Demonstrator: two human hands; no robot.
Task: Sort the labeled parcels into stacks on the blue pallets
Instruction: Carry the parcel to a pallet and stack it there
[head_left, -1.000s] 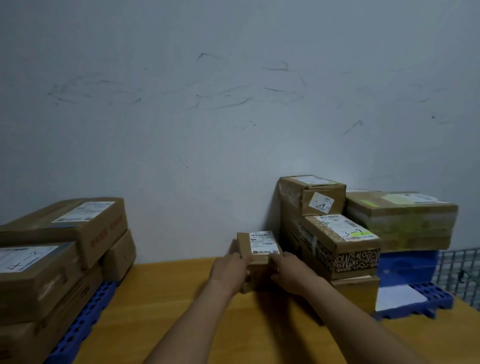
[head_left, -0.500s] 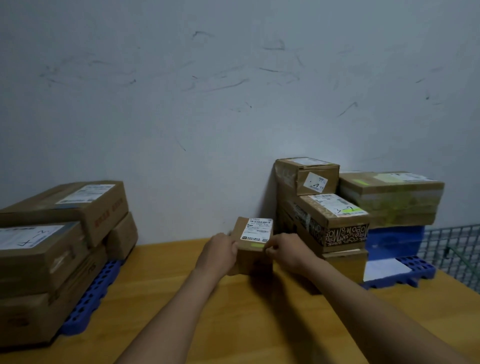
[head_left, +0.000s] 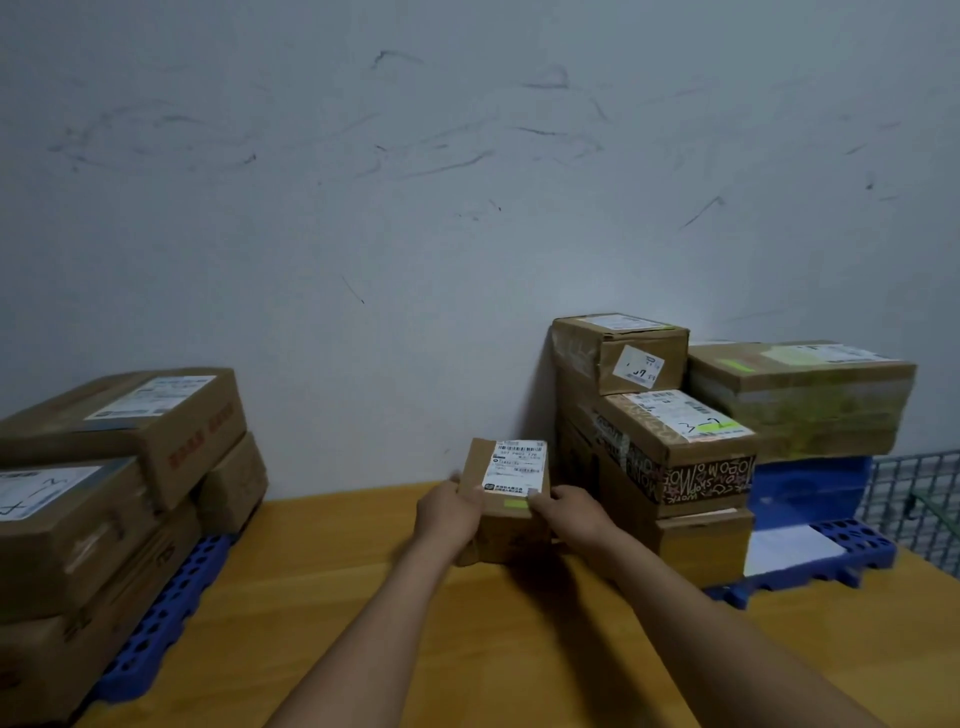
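A small brown parcel (head_left: 506, 530) with a white label and a yellow-green sticker is held between my two hands above the wooden floor, near the wall. My left hand (head_left: 448, 514) grips its left side and my right hand (head_left: 571, 514) grips its right side, thumb on the label. The parcel's top tilts toward me. To its right a stack of labeled parcels (head_left: 675, 452) stands on a blue pallet (head_left: 831, 561). At the left, another stack of parcels (head_left: 119, 467) sits on a second blue pallet (head_left: 161, 623).
A scuffed grey wall (head_left: 415, 208) closes the back. A wire cage (head_left: 914, 499) stands at the far right. A white sheet (head_left: 789, 551) lies on the right pallet. Wooden floor (head_left: 322, 597) stretches between the two pallets.
Both hands have lifted the small parcel slightly and tipped its labeled top toward me. The stacks have not moved.
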